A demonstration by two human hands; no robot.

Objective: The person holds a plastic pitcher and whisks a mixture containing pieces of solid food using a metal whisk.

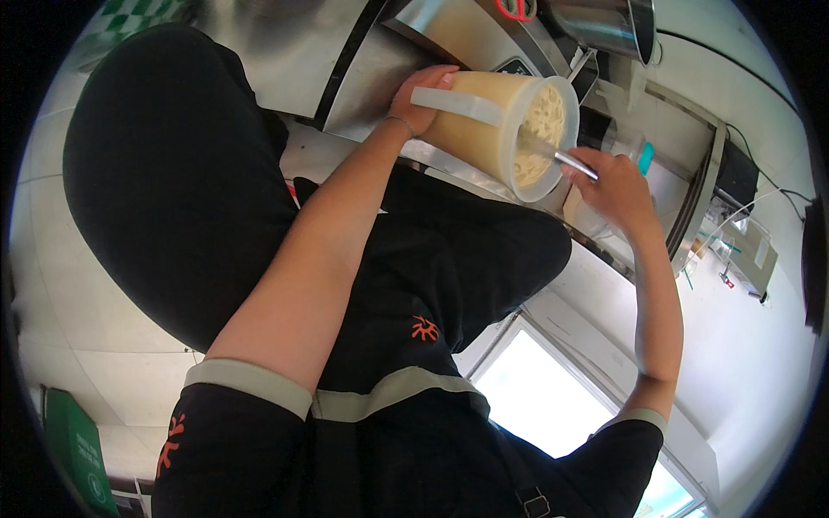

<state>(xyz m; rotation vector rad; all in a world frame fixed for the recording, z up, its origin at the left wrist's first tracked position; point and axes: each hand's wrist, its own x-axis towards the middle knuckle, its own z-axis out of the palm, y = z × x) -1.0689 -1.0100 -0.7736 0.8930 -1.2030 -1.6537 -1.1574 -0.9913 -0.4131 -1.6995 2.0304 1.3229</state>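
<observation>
A large translucent plastic measuring jug [473, 144] with a pale handle stands in front of me, holding a creamy yellow mixture [547, 116] with a lumpy or frothy surface. My left hand [424, 97] is around the jug's side near its base, by the lower end of the handle. In my right hand [609, 181] is the metal handle of a utensil [576, 164]. Its far end is blurred and dips into the mixture inside the rim, so its kind cannot be told.
Stainless steel counter fronts [285, 58] lie beside the jug. Past it are a large metal pot [602, 26], red-handled scissors [516, 8] and a clear container with a teal part [646, 158]. A green box [78, 447] with writing stands on the tiled floor.
</observation>
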